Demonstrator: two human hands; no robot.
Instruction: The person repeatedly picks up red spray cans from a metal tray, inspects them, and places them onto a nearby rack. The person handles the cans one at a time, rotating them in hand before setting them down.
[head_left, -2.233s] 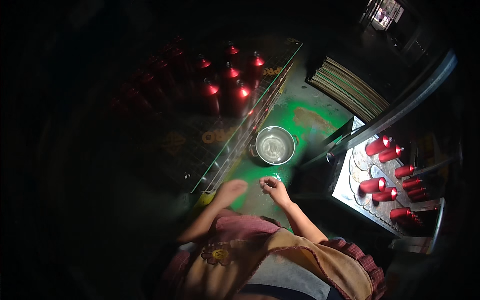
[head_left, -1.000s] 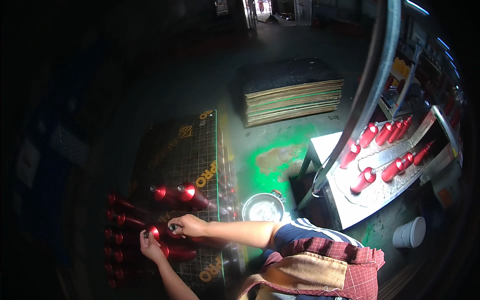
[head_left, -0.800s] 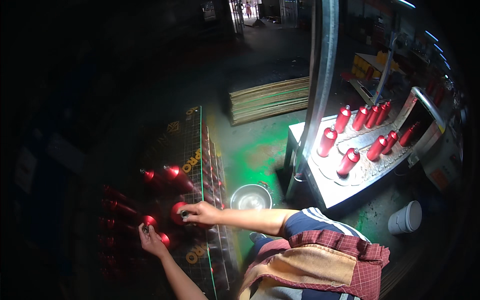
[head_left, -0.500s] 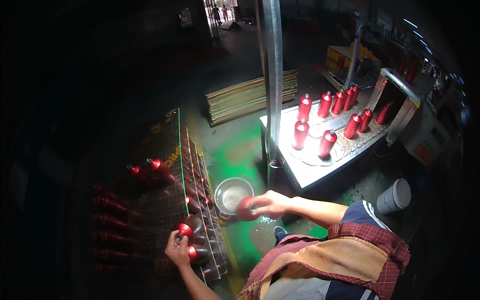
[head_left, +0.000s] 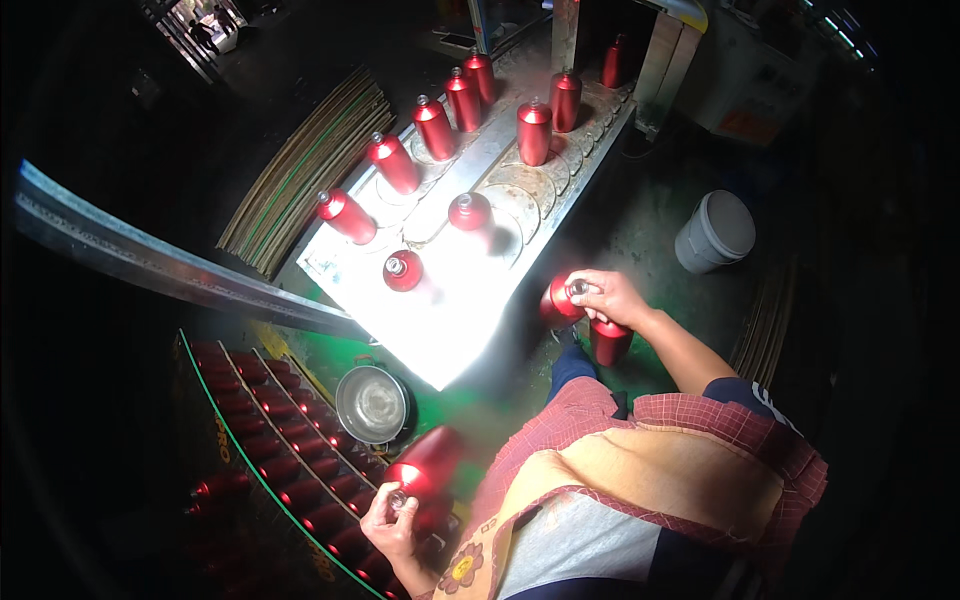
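Holding red bottles in both hands here. The left hand point(head_left: 393, 525) is down low near the apron point(head_left: 650, 465), thumb and fingers pinching the neck of one tilted bottle point(head_left: 420, 465). There's another bottle just below that one, mostly hidden, and I can't tell if the same hand has it too.

The right hand point(head_left: 612, 297) is out past the near right side of the table point(head_left: 440, 330), fingers closed around the neck of a second bottle point(head_left: 562, 300). A third bottle point(head_left: 610, 345) is right under those fingers, but its neck is covered, so I can't say how it's being gripped.

On the table itself I count ten more red bottles standing in two rough rows, with the far one point(head_left: 613, 62) right by a metal frame point(head_left: 665, 75). The near corner is lit up super bright.

Between the table and the left hand there's a metal pot point(head_left: 375, 405) on the green-stained floor. Lower left, rows of red bottles point(head_left: 300, 468) run along a green-edged dark board. White bucket point(head_left: 715, 235) off to the right, stack of boards point(head_left: 310, 165) behind the table's left side.
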